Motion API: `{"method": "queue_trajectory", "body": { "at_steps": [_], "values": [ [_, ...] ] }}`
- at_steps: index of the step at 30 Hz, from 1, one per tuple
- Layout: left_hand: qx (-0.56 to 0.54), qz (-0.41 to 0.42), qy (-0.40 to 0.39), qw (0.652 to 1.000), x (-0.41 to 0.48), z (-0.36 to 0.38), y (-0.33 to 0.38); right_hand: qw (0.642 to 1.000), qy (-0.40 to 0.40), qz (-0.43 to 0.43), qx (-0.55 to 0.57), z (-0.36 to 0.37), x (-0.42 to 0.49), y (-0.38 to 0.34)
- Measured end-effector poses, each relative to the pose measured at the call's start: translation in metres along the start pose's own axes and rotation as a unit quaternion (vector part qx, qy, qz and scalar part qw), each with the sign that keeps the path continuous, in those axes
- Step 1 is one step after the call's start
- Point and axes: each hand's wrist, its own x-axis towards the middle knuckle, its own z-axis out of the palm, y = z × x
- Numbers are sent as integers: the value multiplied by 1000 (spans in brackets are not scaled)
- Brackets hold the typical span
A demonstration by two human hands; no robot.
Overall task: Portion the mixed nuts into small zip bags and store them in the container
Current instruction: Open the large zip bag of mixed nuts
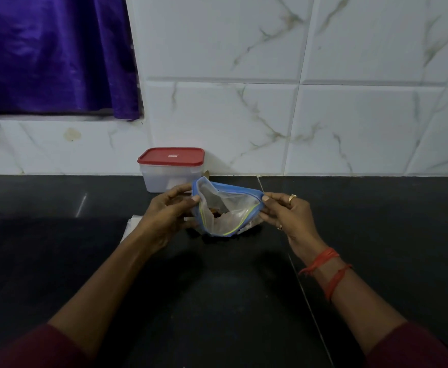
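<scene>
Head view looks down on a black worktop that runs to a white marble-tiled wall. At the middle of the frame a clear zip bag with a blue zip band and a thin yellow-green line is held just above the worktop, its mouth pulled wide open toward the camera. The left grip, a bare hand, has its fingers curled and pinches the bag's rim at 9 o'clock. The right grip pinches the rim's corner at 3 o'clock between thumb and forefinger. A few dark nuts lie low inside the bag.

At 11 o'clock from the bag, standing against the wall, is a frosted container with its red lid on. The lid carries a small white label, too small to read. At 8 o'clock from the bag, partly hidden under the left grip, something pale and flat lies on the worktop.

Red thread is wound round the right wrist, and a ring sits on that hand. A purple curtain hangs at 10 o'clock.
</scene>
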Motion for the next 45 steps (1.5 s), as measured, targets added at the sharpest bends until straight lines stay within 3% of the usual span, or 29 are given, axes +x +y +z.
{"method": "queue_trajectory", "body": {
  "at_steps": [4, 9, 14, 16, 18, 21, 24, 28, 31, 34, 38, 41, 43, 45],
  "values": [
    [54, 21, 85, 995, 0, 4, -4, 999, 7, 42, 10, -2, 0, 0],
    [28, -30, 31, 999, -1, 4, -2, 995, -20, 75, 56, 3, -6, -5],
    [-160, -77, 28, 984, 2, 0, 1, 952, -25, 183, 244, -4, 5, -10],
    [-268, -95, 35, 958, 3, -1, 1, 938, -31, 187, 291, -9, 6, -14],
    [-310, -100, 9, 946, 0, 3, 1, 932, -46, 168, 318, -12, 6, -16],
    [-201, -73, -24, 977, -5, 10, 6, 958, -70, 91, 262, -13, 7, -18],
    [10, -21, 61, 998, -6, 10, 12, 997, -45, -58, 30, -14, 9, -16],
    [179, 31, 80, 980, -9, 7, 15, 966, -8, -153, -208, -15, 7, -14],
    [262, 71, 91, 958, -12, 3, 22, 942, -16, -175, -285, -19, 7, -27],
    [388, 117, 121, 906, -9, 5, 40, 893, -10, -204, -401, -18, 12, -48],
    [450, 70, 72, 887, -1, 10, 80, 868, -28, -161, -469, -14, 27, -82],
    [512, 70, 58, 854, 1, 11, 95, 826, -13, -162, -540, -8, 34, -94],
    [530, 95, 76, 839, 3, 11, 97, 831, 7, -155, -535, -7, 38, -97],
    [521, 104, 81, 844, 5, 7, 99, 866, 13, -154, -476, -8, 43, -100]
  ]
}}
